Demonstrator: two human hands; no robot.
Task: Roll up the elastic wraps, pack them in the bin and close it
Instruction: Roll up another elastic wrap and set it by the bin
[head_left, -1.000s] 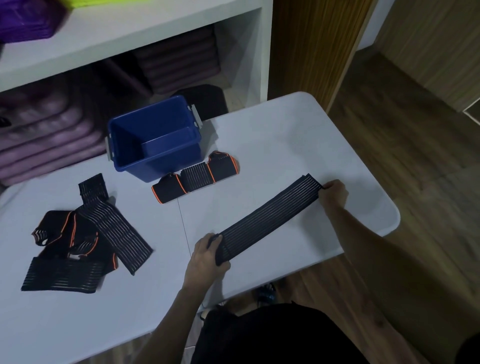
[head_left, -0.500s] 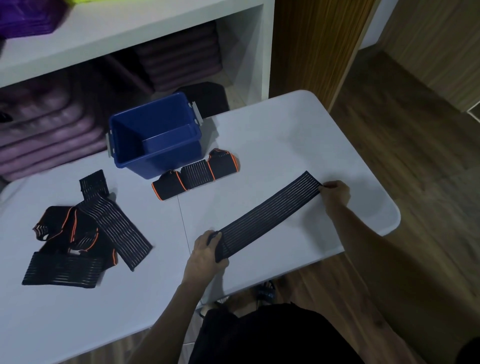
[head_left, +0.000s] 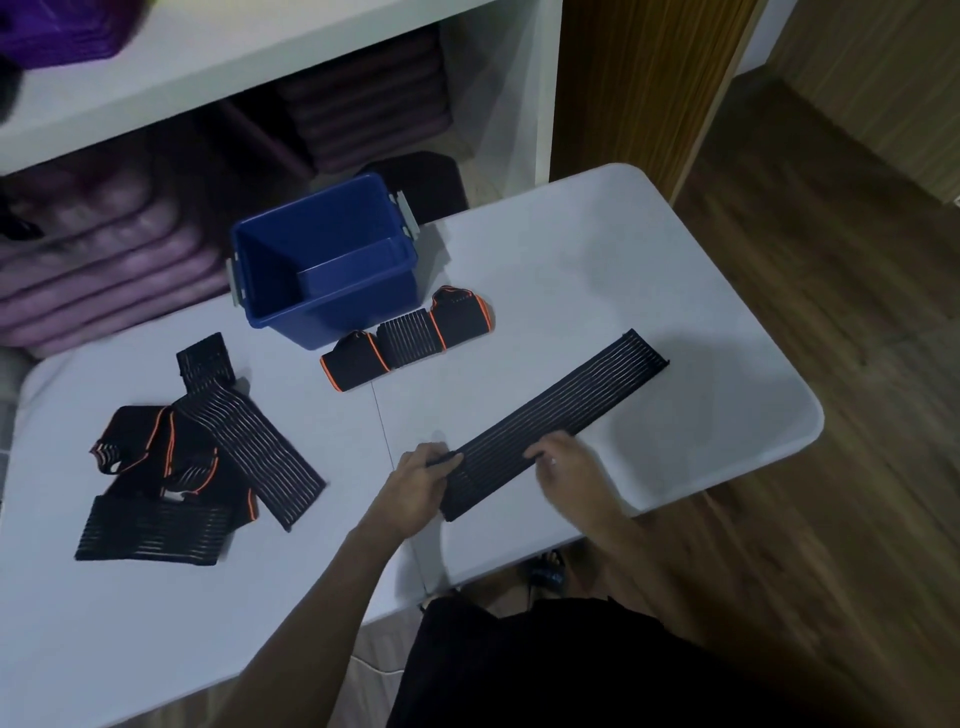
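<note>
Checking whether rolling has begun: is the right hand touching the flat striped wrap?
Touching. The head view shows the right hand resting on the near part of the striped wrap, fingers on the fabric, no gap.
</note>
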